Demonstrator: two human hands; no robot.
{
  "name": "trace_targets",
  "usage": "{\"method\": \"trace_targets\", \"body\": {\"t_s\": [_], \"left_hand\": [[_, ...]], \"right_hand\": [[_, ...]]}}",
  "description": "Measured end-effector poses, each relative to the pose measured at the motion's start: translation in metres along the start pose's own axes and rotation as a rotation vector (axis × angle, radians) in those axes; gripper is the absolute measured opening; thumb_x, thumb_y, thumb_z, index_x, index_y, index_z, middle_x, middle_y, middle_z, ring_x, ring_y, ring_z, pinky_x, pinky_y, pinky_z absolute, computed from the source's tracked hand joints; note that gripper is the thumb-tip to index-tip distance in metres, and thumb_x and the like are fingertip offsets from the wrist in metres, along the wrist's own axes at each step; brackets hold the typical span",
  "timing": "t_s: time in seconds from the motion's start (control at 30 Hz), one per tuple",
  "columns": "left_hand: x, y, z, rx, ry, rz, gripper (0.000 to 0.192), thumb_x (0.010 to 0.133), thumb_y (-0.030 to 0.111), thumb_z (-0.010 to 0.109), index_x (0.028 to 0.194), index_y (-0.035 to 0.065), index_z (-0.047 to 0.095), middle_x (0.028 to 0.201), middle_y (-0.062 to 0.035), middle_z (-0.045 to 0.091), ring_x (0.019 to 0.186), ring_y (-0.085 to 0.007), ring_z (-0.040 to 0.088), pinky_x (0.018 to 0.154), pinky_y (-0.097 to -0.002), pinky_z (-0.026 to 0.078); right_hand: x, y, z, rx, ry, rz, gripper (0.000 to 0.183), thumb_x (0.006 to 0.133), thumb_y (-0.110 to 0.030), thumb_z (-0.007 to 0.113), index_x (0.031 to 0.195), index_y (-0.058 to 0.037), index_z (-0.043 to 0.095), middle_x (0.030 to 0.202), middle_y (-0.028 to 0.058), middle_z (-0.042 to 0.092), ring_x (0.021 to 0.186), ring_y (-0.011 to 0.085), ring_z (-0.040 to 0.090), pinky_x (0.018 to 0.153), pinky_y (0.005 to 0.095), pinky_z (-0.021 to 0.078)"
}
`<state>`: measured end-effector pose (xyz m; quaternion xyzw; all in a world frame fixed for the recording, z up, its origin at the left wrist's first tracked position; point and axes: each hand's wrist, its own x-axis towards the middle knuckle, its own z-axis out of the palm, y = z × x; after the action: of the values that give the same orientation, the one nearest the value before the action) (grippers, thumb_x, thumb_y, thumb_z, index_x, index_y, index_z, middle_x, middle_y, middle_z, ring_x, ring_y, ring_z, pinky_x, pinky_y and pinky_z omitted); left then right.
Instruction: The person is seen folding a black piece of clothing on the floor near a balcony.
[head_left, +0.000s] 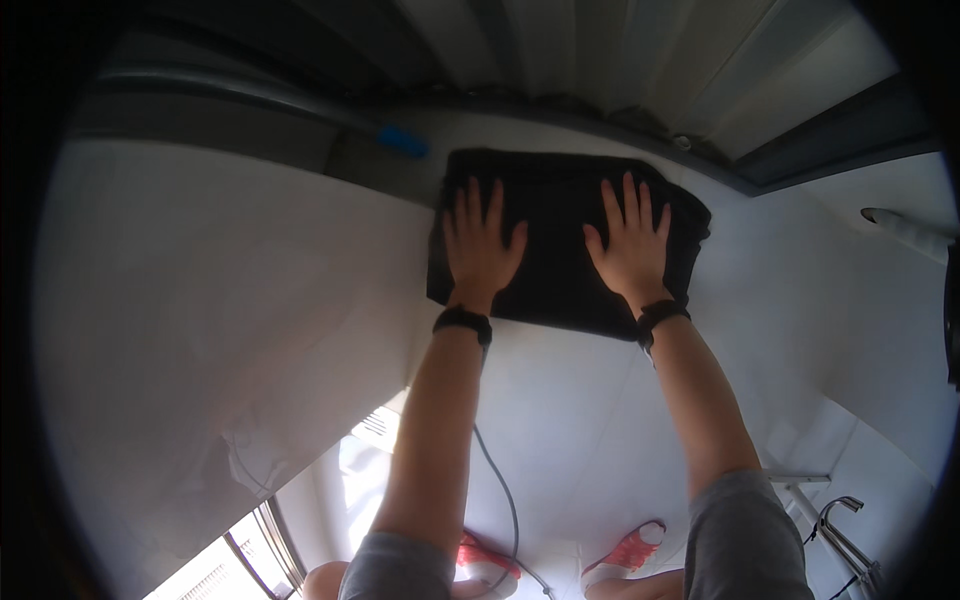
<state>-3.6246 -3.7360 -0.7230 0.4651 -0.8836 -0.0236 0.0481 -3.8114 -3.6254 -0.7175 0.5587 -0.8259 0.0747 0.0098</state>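
Observation:
A dark folded cloth, possibly a garment (562, 262), lies in front of me, its right edge showing several layers. My left hand (480, 240) rests flat on its left part, fingers spread and pointing away from me. On the right part my right hand (630, 240) lies palm down, also with spread fingers. Neither hand grips anything. Each wrist wears a dark band. The cloth between the two hands looks fairly smooth.
Past the cloth, a grey pipe with a blue end (403, 141) runs from the left, near ribbed panels (585, 52). A cable (510, 495) hangs between my arms. Curved metal tubes (844, 525) stand at the lower right. My red shoes (634, 547) show below.

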Motion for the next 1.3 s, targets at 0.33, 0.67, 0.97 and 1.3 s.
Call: {"method": "trace_targets", "body": {"t_s": [0.33,0.67,0.97,1.3], "left_hand": [[0.058,-0.015,-0.006,0.032,-0.018,0.058,0.064,0.093,0.050,0.039,0.147,0.0166,0.028,0.153,-0.0165,0.021,0.141,-0.0311,0.022,0.113,-0.0490,0.020],[-0.027,0.001,-0.021,0.037,-0.012,0.044,0.064,0.094,0.043,0.038,0.148,0.0111,0.023,0.152,-0.0177,0.022,0.140,-0.0332,0.023,0.113,-0.0492,0.019],[-0.227,0.044,-0.039,-0.076,-0.094,-0.106,0.070,0.089,0.042,0.046,0.147,0.0076,0.026,0.151,-0.0209,0.023,0.139,-0.0370,0.024,0.112,-0.0535,0.015],[-0.366,0.094,-0.055,-0.134,-0.244,-0.221,0.076,0.085,0.039,0.049,0.145,0.0011,0.025,0.150,-0.0288,0.017,0.139,-0.0438,0.016,0.111,-0.0584,0.009]], "right_hand": [[0.043,-0.012,0.004,-0.026,0.005,0.065,0.064,0.090,-0.050,0.043,0.144,-0.0200,0.032,0.152,0.0098,0.025,0.139,0.0301,0.024,0.110,0.0580,0.0174],[-0.024,-0.034,-0.004,0.005,0.018,0.067,0.059,0.092,-0.042,0.042,0.146,-0.0190,0.031,0.152,0.0106,0.025,0.140,0.0300,0.023,0.111,0.0590,0.0088],[-0.209,-0.018,-0.051,0.183,-0.163,-0.094,0.063,0.088,-0.038,0.053,0.144,-0.0166,0.034,0.151,0.0126,0.027,0.137,0.0323,0.028,0.109,0.0594,0.0158],[-0.328,-0.002,-0.067,0.250,-0.270,-0.191,0.065,0.087,-0.041,0.053,0.144,-0.0172,0.035,0.150,0.0139,0.029,0.136,0.0342,0.028,0.105,0.0645,0.0151]]}}
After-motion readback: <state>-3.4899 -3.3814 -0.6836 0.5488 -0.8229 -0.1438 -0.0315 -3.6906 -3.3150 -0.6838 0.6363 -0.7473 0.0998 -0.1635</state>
